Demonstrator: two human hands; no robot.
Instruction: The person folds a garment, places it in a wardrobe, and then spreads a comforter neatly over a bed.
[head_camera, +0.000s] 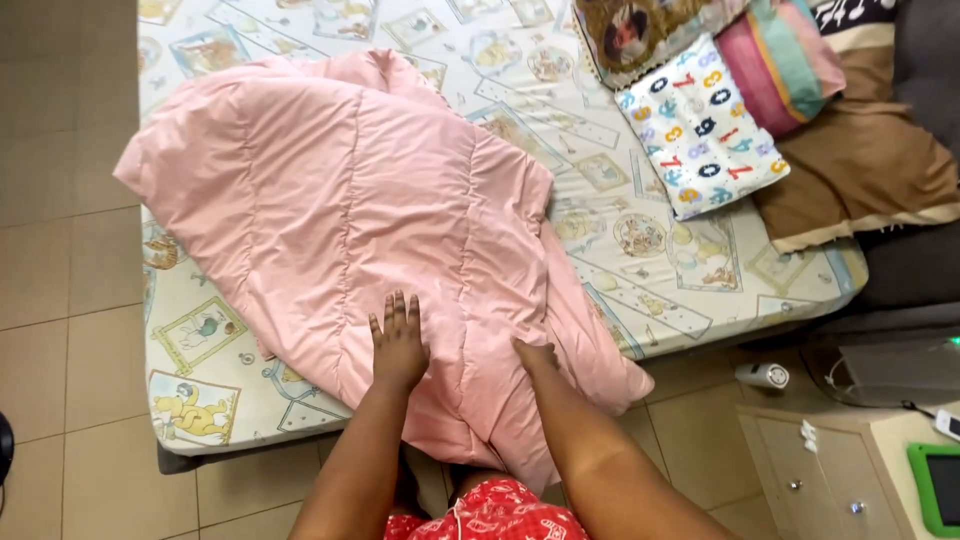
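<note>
The left hand (398, 345) lay flat and open on the puffy pink quilted blanket (350, 220), while the right hand (535, 355) beside it pinched a fold.

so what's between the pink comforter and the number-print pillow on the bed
In the head view, only bare patterned bedsheet lies between the pink comforter and the number-print pillow. Nothing rests on that stretch.

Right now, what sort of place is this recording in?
Most likely a home bedroom: a bed with a printed sheet, a pink quilt under both hands, stacked pillows, and a bedside cabinet.
</note>
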